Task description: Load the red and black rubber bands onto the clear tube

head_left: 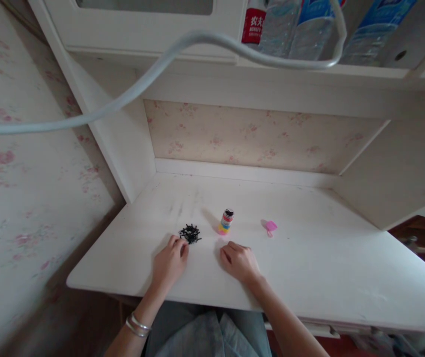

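Note:
Thin black looped pieces, perhaps small hair ties, lie in a tangled pile (190,233) on the white desk. My left hand (170,260) is at the near edge of that pile, thumb and fingers drawn together in a pinch. Whatever is between those fingertips is too small to make out. A small bottle (226,222) with bands of red, blue and yellow stands upright right of the pile, with something black at its top. Just in front of the bottle, my right hand (239,260) rests on the desk, loosely closed, with nothing visible in it. A pink cap-like piece with a loop (271,227) lies farther right.
The white desk (327,267) has a side panel (394,163) at each end and a shelf above. Several plastic water bottles (277,27) stand on that shelf. A thick pale cable (130,91) crosses the upper view, close to the camera. Flowered wallpaper covers the left wall.

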`<state>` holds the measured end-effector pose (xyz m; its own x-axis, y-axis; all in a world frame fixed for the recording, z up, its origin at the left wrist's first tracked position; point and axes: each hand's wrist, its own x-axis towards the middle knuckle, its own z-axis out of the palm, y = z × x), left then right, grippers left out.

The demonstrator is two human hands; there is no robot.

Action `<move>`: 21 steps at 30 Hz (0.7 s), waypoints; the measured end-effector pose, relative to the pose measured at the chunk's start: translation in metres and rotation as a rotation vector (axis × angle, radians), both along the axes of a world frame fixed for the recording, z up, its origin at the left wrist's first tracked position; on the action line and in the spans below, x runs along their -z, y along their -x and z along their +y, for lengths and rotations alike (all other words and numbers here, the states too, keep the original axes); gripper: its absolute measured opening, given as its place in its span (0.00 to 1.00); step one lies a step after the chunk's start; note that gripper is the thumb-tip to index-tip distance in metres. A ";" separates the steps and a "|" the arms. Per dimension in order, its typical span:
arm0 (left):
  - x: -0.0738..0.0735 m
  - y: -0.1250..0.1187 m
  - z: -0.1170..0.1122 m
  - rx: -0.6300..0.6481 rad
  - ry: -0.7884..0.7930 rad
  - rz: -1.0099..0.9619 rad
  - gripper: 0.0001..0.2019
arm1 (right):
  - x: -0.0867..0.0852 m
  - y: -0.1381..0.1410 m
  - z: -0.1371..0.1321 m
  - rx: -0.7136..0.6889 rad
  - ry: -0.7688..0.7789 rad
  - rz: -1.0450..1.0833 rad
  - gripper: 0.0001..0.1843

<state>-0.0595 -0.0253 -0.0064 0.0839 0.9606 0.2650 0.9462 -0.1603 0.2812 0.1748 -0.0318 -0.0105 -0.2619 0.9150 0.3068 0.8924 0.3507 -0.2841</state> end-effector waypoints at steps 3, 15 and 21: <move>0.002 0.001 0.000 0.015 -0.035 -0.006 0.10 | -0.005 0.023 -0.002 -0.028 0.044 -0.052 0.17; 0.003 0.002 0.001 0.047 -0.030 -0.034 0.11 | -0.015 0.069 0.016 0.109 0.234 0.000 0.16; 0.008 0.003 0.002 0.060 -0.035 -0.024 0.11 | -0.010 0.065 0.015 0.116 0.233 0.028 0.15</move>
<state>-0.0628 -0.0232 -0.0139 0.1344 0.9443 0.3005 0.9276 -0.2265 0.2970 0.1097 -0.0172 -0.0008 -0.1453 0.9853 0.0903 0.9134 0.1687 -0.3705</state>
